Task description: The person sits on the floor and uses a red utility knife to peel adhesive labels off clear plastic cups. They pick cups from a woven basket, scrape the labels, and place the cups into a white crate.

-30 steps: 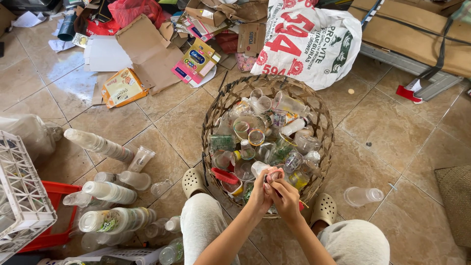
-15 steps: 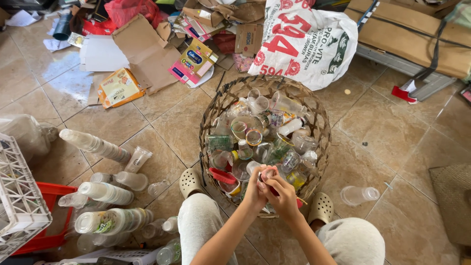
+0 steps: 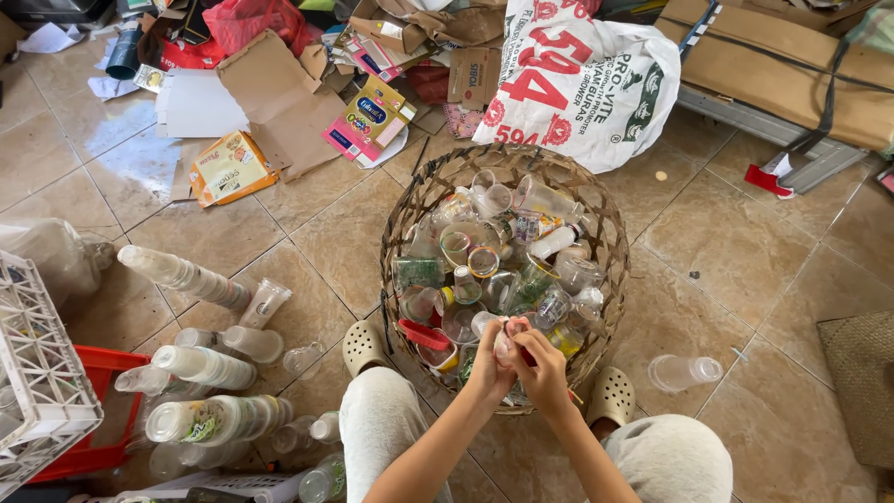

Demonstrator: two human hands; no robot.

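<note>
Both hands meet over the near rim of the woven basket: left hand and right hand pinching one small clear plastic cup between the fingertips. Thin plastic may crack or slip if squeezed hard. Just beyond the grip, piled cups could topple out.

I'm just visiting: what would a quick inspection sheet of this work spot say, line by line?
Surface: tan tiled floor, worn, with wet-looking patches at upper left.
Job's things: woven basket full of clear plastic cups; small plastic cup held over its near rim.
Clutter: stacked cups lying at left, lone cup at right, flattened boxes behind.
Hands: left hand and right hand both closed on the small cup.
Cables: nothing seen.
Surroundings: printed white sack, white crate, red tray.
</note>
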